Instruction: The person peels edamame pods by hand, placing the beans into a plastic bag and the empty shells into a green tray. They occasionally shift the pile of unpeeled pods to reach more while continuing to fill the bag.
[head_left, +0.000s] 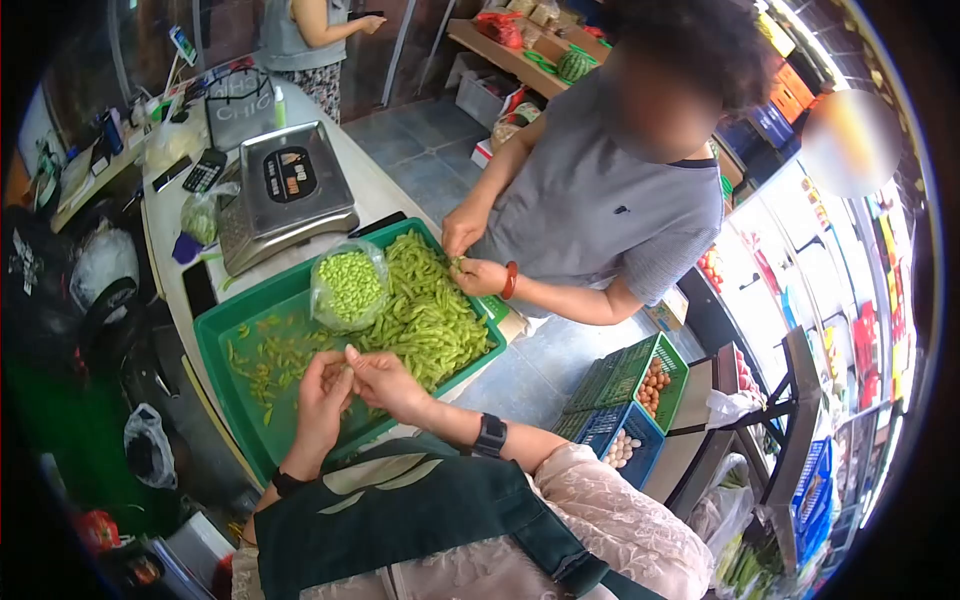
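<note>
Over the near side of a green tray (pixel 215 345), my left hand (pixel 322 395) and my right hand (pixel 392 384) meet with fingertips pinched together. Whatever lies between the fingers is too small and covered to make out. Just beyond them a heap of green soybean pods (pixel 430 325) fills the tray's right side. A clear plastic bag of shelled green beans (pixel 350 285) rests against the heap. Loose empty pods (pixel 265 365) are scattered on the tray's left floor.
A co-worker (pixel 610 210) across the tray holds both hands at the pods. Behind the tray stand a weighing scale (pixel 290 185) and a calculator (pixel 205 171). A phone (pixel 199 288) lies beside the tray. Egg crates (pixel 660 372) stand at right. Another person (pixel 305 40) is at the back.
</note>
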